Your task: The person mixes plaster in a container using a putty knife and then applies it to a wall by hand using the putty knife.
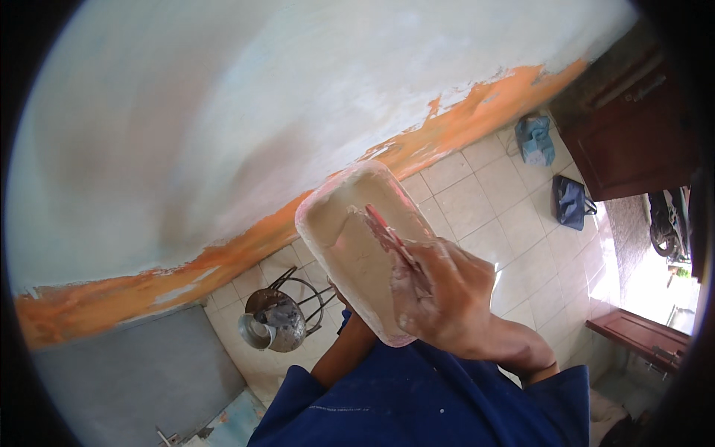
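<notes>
Head view: right hand [447, 294], paste-smeared, closed round a flat red tool [383, 229], a scraper by its look; the tool slants over the open tub [307, 216], which is held before the blue shirt [417, 395]; left hand [340, 293], mostly hidden at the tub's near-left side; it seems to bear the tub from below, though its grip cannot be told.

Handling, as judged: keep the tub level and well supported, since the tool's push could tip it; hold the blade at a low slant; gather paste in modest, even loads; wipe surplus on the rim, lest it drip.

Containers: tub, oblong, pale pink, round-cornered; contents, smooth beige paste [361, 264], with a ridge toward the far end; pale metal can [255, 332], at the edge of a round stool [302, 328], contents not clear; light-blue bag [536, 140] and dark-blue bag [570, 203], on the tiled floor [477, 205], contents not told.
</notes>
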Action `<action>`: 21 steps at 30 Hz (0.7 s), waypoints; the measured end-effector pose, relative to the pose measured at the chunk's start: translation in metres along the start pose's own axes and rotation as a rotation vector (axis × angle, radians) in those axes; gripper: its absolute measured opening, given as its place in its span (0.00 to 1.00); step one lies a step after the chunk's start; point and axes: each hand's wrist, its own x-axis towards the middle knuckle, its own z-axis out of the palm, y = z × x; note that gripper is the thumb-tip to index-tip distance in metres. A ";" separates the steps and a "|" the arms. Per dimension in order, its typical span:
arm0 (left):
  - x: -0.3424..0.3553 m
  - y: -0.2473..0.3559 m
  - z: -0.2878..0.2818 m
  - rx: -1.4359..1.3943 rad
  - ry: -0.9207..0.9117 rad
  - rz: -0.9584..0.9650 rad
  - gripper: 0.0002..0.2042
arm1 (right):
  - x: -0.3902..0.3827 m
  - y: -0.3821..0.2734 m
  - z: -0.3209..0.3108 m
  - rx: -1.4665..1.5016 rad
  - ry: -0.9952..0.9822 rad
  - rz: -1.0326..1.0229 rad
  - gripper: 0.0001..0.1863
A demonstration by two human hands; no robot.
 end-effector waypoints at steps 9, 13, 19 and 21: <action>-0.003 0.003 0.000 -0.022 0.035 0.018 0.32 | -0.018 0.009 -0.002 -0.186 -0.104 0.020 0.09; -0.009 0.003 -0.002 -0.019 0.055 0.018 0.32 | -0.033 0.007 0.007 -0.046 -0.105 0.064 0.15; -0.006 0.001 -0.001 -0.010 0.080 0.003 0.33 | -0.010 -0.010 0.010 0.056 0.028 0.201 0.08; -0.004 0.001 0.000 -0.009 0.089 0.005 0.33 | -0.003 -0.012 0.005 0.094 0.092 0.251 0.08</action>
